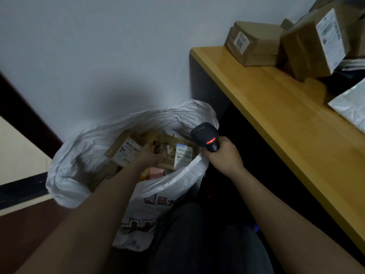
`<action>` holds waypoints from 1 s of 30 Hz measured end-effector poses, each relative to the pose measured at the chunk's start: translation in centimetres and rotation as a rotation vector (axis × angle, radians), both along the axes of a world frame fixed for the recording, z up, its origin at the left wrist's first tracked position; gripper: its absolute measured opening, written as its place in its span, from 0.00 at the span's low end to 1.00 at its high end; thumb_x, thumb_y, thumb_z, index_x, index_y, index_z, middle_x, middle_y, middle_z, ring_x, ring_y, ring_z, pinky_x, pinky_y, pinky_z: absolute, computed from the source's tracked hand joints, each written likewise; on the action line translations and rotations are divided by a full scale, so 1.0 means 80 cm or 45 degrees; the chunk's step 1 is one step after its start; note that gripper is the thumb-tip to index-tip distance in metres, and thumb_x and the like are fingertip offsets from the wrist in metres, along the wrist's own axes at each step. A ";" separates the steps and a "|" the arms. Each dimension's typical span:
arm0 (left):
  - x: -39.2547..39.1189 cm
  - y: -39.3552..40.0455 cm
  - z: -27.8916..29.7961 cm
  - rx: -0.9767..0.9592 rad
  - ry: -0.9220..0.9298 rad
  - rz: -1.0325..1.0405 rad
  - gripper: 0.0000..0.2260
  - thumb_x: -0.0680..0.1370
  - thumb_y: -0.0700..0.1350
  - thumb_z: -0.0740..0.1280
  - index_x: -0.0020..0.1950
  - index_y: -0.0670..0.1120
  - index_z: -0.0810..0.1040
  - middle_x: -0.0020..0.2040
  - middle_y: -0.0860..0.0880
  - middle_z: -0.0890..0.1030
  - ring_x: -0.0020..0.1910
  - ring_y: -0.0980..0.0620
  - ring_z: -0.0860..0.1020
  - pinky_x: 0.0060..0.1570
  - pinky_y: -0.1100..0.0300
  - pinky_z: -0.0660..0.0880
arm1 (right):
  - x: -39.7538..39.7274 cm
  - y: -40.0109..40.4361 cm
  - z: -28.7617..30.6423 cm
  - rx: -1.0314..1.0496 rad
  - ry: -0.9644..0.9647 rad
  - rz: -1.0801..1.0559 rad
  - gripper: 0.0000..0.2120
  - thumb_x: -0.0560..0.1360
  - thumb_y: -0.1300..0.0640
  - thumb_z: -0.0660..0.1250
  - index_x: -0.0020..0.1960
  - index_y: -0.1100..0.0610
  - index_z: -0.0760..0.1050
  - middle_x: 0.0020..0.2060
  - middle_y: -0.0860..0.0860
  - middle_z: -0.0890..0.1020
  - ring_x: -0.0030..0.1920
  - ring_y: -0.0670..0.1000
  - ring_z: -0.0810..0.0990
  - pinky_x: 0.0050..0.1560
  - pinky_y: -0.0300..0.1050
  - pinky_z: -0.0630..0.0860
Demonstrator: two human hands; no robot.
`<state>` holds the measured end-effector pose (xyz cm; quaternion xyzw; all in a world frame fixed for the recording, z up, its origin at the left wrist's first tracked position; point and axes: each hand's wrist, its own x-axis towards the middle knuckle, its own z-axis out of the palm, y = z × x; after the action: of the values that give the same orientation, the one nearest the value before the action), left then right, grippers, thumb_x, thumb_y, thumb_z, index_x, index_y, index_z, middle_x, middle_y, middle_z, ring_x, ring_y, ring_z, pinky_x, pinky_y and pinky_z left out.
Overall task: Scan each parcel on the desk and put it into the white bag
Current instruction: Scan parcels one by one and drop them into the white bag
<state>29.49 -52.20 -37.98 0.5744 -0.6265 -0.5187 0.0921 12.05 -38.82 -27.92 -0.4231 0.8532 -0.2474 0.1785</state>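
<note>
Right of the white bag (102, 139), a wooden worktop (276, 107) carrying brown parcels: a flat box with a "1012" sticker (254, 43), and just beside it a bigger box with a white label (314, 46). Nearer on the same worktop, a crinkled grey mailer (351, 103), cut by the picture edge. On the floor, the white bag standing open against the wall, with red print on its front side. Inside the bag, several labelled parcels (177, 153), lying close together. Left hand (147, 155) reaching into the bag, touching parcels; its fingers too blurred to tell open or closed. Right hand (225, 155) at the bag's right rim, wrapped around a black scanner (206, 135) with a red light.
</note>
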 end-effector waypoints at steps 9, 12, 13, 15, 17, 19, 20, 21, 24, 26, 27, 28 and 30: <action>0.007 0.025 -0.007 -0.215 0.102 -0.146 0.18 0.79 0.50 0.66 0.67 0.42 0.74 0.61 0.47 0.77 0.55 0.52 0.74 0.51 0.60 0.68 | 0.005 -0.023 -0.062 -0.032 -0.014 -0.100 0.15 0.71 0.55 0.73 0.54 0.62 0.77 0.53 0.60 0.80 0.53 0.61 0.80 0.44 0.42 0.69; 0.008 0.055 0.007 -0.253 0.240 -0.534 0.16 0.76 0.54 0.70 0.57 0.45 0.81 0.56 0.48 0.81 0.50 0.56 0.77 0.52 0.62 0.72 | 0.004 -0.022 -0.071 -0.082 -0.098 -0.171 0.12 0.71 0.60 0.72 0.53 0.60 0.77 0.47 0.59 0.82 0.50 0.61 0.81 0.43 0.41 0.68; 0.012 0.066 0.005 -0.205 0.144 -0.712 0.21 0.73 0.58 0.72 0.60 0.47 0.79 0.59 0.51 0.79 0.55 0.56 0.76 0.57 0.60 0.73 | 0.002 -0.022 -0.072 -0.107 -0.120 -0.196 0.11 0.71 0.61 0.72 0.52 0.60 0.77 0.46 0.59 0.83 0.49 0.60 0.81 0.43 0.41 0.69; 0.019 0.079 -0.006 -0.198 -0.141 -0.945 0.41 0.64 0.68 0.72 0.71 0.50 0.69 0.67 0.51 0.70 0.64 0.52 0.70 0.64 0.53 0.69 | -0.002 -0.023 -0.068 -0.168 -0.138 -0.231 0.10 0.71 0.62 0.72 0.51 0.62 0.77 0.45 0.61 0.83 0.49 0.61 0.82 0.42 0.42 0.69; 0.022 0.090 -0.021 -0.343 -0.345 -1.014 0.40 0.65 0.66 0.71 0.72 0.50 0.65 0.67 0.49 0.68 0.64 0.47 0.68 0.61 0.51 0.70 | -0.007 -0.024 -0.062 -0.212 -0.116 -0.236 0.11 0.71 0.63 0.71 0.52 0.64 0.77 0.47 0.62 0.83 0.51 0.62 0.81 0.43 0.42 0.69; 0.022 0.095 -0.023 -0.484 -0.357 -0.896 0.21 0.74 0.53 0.68 0.65 0.47 0.72 0.61 0.47 0.74 0.59 0.45 0.73 0.52 0.54 0.73 | -0.009 -0.020 -0.057 -0.236 -0.068 -0.197 0.12 0.71 0.63 0.71 0.53 0.64 0.77 0.50 0.63 0.82 0.52 0.62 0.81 0.44 0.42 0.69; 0.024 0.095 -0.021 -0.537 -0.346 -0.805 0.14 0.77 0.48 0.65 0.61 0.45 0.75 0.57 0.46 0.77 0.57 0.45 0.76 0.49 0.55 0.73 | -0.009 -0.016 -0.054 -0.240 -0.041 -0.160 0.13 0.71 0.62 0.72 0.53 0.64 0.76 0.50 0.62 0.81 0.52 0.61 0.80 0.45 0.43 0.69; 0.027 0.095 -0.015 -0.570 -0.336 -0.722 0.11 0.79 0.47 0.63 0.59 0.45 0.77 0.55 0.46 0.78 0.56 0.45 0.77 0.49 0.56 0.72 | -0.007 -0.011 -0.052 -0.247 -0.020 -0.111 0.14 0.71 0.61 0.73 0.53 0.64 0.76 0.50 0.61 0.81 0.52 0.61 0.80 0.45 0.43 0.70; 0.041 0.091 0.010 -0.600 -0.237 -0.499 0.15 0.79 0.49 0.67 0.62 0.44 0.78 0.58 0.46 0.79 0.58 0.47 0.76 0.52 0.58 0.69 | 0.002 0.006 -0.050 -0.336 -0.047 0.069 0.12 0.68 0.58 0.77 0.48 0.62 0.79 0.43 0.58 0.83 0.45 0.55 0.81 0.42 0.46 0.75; 0.051 0.092 0.029 -0.671 -0.160 -0.432 0.15 0.77 0.49 0.70 0.60 0.44 0.80 0.56 0.47 0.81 0.56 0.48 0.77 0.47 0.61 0.67 | 0.019 0.017 -0.051 -0.425 -0.140 0.120 0.09 0.67 0.59 0.78 0.42 0.59 0.79 0.37 0.55 0.82 0.39 0.49 0.80 0.38 0.43 0.74; 0.054 0.094 0.036 -0.706 -0.151 -0.435 0.15 0.76 0.50 0.70 0.58 0.43 0.81 0.54 0.47 0.82 0.54 0.48 0.77 0.45 0.61 0.66 | 0.031 0.021 -0.050 -0.446 -0.264 0.119 0.09 0.67 0.59 0.79 0.42 0.58 0.79 0.36 0.53 0.82 0.38 0.46 0.79 0.39 0.41 0.75; 0.056 0.099 0.041 -0.735 -0.143 -0.442 0.14 0.75 0.50 0.71 0.56 0.44 0.81 0.52 0.47 0.82 0.52 0.49 0.78 0.43 0.61 0.65 | 0.041 0.024 -0.050 -0.451 -0.445 0.116 0.11 0.67 0.60 0.79 0.45 0.59 0.79 0.38 0.51 0.84 0.40 0.45 0.80 0.42 0.41 0.77; 0.059 0.107 0.047 -0.770 -0.113 -0.439 0.13 0.74 0.51 0.72 0.53 0.43 0.82 0.49 0.47 0.83 0.48 0.50 0.78 0.40 0.61 0.63 | 0.057 0.027 -0.051 -0.383 -0.710 0.173 0.15 0.66 0.63 0.79 0.50 0.59 0.79 0.42 0.49 0.85 0.44 0.45 0.83 0.49 0.43 0.79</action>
<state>34.18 -43.61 -34.24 0.4289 -0.8429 -0.2921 0.1420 16.61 -36.69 -32.04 -0.4166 0.6952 -0.4646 0.3569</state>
